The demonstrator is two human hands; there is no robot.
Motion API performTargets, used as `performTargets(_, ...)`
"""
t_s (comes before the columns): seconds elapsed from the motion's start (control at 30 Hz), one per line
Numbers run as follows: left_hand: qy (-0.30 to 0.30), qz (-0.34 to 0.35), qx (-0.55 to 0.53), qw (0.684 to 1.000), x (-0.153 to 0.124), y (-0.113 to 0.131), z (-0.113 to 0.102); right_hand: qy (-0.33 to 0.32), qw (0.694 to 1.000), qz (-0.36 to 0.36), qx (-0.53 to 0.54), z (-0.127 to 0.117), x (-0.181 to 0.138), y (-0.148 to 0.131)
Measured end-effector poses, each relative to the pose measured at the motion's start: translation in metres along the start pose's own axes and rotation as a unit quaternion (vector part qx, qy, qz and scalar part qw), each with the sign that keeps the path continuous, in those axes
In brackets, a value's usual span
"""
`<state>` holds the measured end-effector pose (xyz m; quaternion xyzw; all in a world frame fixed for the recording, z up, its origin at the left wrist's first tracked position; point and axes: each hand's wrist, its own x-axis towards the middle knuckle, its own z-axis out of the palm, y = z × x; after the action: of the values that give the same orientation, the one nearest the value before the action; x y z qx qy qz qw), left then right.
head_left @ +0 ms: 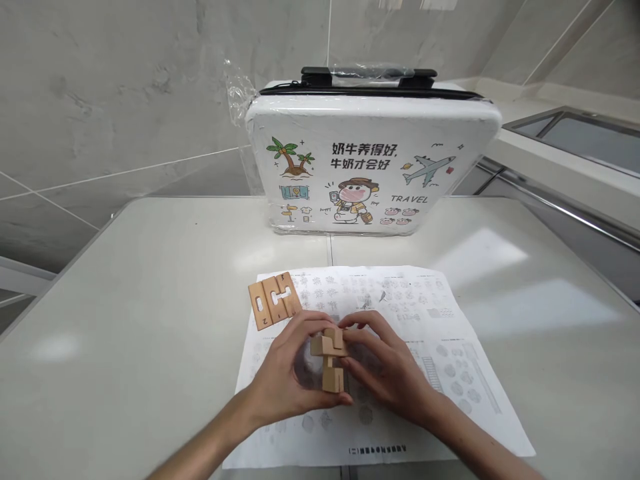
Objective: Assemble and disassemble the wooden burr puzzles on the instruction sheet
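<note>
Pale wood forms the notched block assembly (333, 380) we hold over the printed sheet (390, 455) on the bench (125, 333). We judge it light, stiff and hardly slippery, though its pieces might slide apart; the two ends look the surest hold. Our left hand (283, 380) spans those ends, thumb near and fingers far; our right hand (400, 370) pinches its right side. Its long axis runs away from us, the crosspiece pointing sideways.
</note>
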<state>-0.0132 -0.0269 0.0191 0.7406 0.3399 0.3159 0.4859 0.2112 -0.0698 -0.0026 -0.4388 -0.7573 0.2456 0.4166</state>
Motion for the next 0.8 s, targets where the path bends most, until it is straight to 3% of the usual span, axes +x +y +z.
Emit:
performTargets(0.1,0.006,0.014,0.019,1.000,0.001,0.000,-0.002,-0.004,0.999,-0.008,0.032,-0.002,0.000,-0.002)
performTargets(0.2,0.049,0.010,0.091,0.995,0.003,-0.002,-0.007,0.009,0.998,0.010,0.063,-0.004,0.002,-0.003)
performTargets(0.37,0.104,0.041,0.270,0.956,0.004,-0.013,-0.011,0.079,0.993,0.086,-0.028,-0.005,0.005,0.005)
performTargets(0.57,0.096,0.061,0.384,0.916,0.002,-0.019,-0.009,0.086,0.978,0.115,-0.149,-0.003,0.002,0.017)
performTargets(0.8,0.075,0.063,0.415,0.905,0.003,-0.018,-0.007,0.059,0.978,0.075,-0.185,0.000,-0.002,0.019)
